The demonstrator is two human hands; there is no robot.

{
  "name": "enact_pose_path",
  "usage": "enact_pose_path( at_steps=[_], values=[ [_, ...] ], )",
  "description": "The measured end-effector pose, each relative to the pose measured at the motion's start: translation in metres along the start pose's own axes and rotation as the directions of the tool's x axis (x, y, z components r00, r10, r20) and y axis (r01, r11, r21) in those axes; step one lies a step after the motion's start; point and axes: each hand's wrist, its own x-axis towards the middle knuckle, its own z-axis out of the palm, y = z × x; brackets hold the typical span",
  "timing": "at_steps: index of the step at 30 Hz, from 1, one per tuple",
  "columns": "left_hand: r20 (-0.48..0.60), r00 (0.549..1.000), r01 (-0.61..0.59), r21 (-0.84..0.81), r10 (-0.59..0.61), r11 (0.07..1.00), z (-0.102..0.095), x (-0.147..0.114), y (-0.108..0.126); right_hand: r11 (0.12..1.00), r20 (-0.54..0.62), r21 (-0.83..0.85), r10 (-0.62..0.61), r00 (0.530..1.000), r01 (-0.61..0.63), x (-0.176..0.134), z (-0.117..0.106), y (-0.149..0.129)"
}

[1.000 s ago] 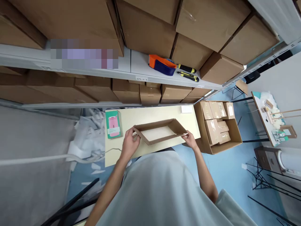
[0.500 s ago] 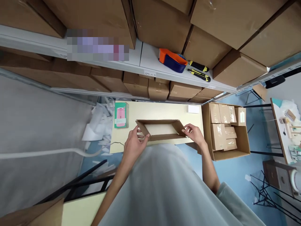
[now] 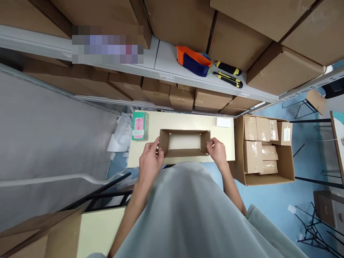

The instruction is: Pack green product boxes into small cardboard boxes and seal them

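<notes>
An unfolded cardboard box (image 3: 185,153) stands over the pale yellow table (image 3: 182,120), and the tabletop shows through its open bottom. My left hand (image 3: 152,157) grips its left wall, fingers outside and thumb near the front corner. At the opposite end my right hand (image 3: 216,152) pinches the right wall near its front corner. Left of the box, a green and pink product box (image 3: 139,126) stands at the table's far corner. A small white box (image 3: 223,122) lies at the far right of the table.
A large carton (image 3: 286,168) holding several taped boxes stands right of the table. Above, a grey shelf (image 3: 168,59) carries cartons, an orange and blue tape dispenser (image 3: 194,61) and utility knives (image 3: 228,73). Plastic wrapping (image 3: 120,134) lies at the left.
The cardboard sleeve has gone from a slanted shape to a squared rectangle between my hands. My left hand has shifted slightly left. The camera view has shifted a little.
</notes>
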Motion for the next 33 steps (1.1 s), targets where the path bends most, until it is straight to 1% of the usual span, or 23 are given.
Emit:
enact_pose_path(
  at_steps=[2, 4, 7, 11, 14, 16, 19, 22, 25, 29, 33],
  values=[
    [-0.008, 1.0, -0.003, 0.031, 0.003, 1.0, 0.005, 0.001, -0.001, 0.999, 0.016, -0.015, 0.03, 0.999, -0.03, 0.002, 0.001, 0.0],
    [-0.005, 1.0, -0.012, 0.062, 0.012, 0.998, 0.007, 0.001, -0.003, 0.998, -0.02, -0.031, 0.045, 0.999, -0.046, 0.008, -0.001, -0.004],
    [0.02, 0.999, -0.032, 0.098, 0.03, 0.995, 0.009, 0.002, -0.007, 0.997, -0.07, -0.074, 0.011, 0.998, -0.016, 0.022, -0.009, -0.014],
    [0.071, 0.997, -0.052, 0.188, 0.039, 0.981, 0.007, 0.002, -0.009, 0.987, -0.026, -0.154, -0.051, 0.998, 0.046, 0.045, -0.018, -0.03],
    [0.099, 0.993, -0.089, 0.242, 0.067, 0.966, 0.006, 0.0, -0.008, 0.983, -0.03, -0.183, -0.028, 0.999, 0.022, 0.059, -0.022, -0.038],
    [0.119, 0.986, -0.138, 0.23, 0.113, 0.963, 0.006, -0.002, -0.009, 0.984, -0.049, -0.177, -0.003, 0.999, -0.005, 0.064, -0.022, -0.041],
    [0.157, 0.969, -0.213, 0.152, 0.189, 0.965, 0.009, -0.004, -0.01, 0.992, -0.05, -0.128, 0.008, 0.999, -0.015, 0.063, -0.017, -0.045],
    [0.207, 0.952, -0.242, 0.061, 0.225, 0.968, 0.014, -0.006, -0.014, 0.999, -0.011, -0.039, -0.01, 1.0, 0.01, 0.052, -0.007, -0.043],
    [0.255, 0.931, -0.267, -0.003, 0.259, 0.964, 0.019, -0.007, -0.019, 0.998, 0.031, 0.064, -0.024, 0.999, 0.022, 0.039, 0.002, -0.034],
    [0.318, 0.909, -0.282, 0.001, 0.267, 0.959, 0.02, -0.006, -0.028, 0.974, 0.091, 0.226, -0.047, 0.995, 0.025, 0.029, 0.009, -0.016],
    [0.374, 0.875, -0.339, 0.017, 0.308, 0.941, 0.017, 0.001, -0.034, 0.934, 0.121, 0.356, -0.034, 0.992, -0.011, 0.031, 0.01, -0.006]
  ],
)
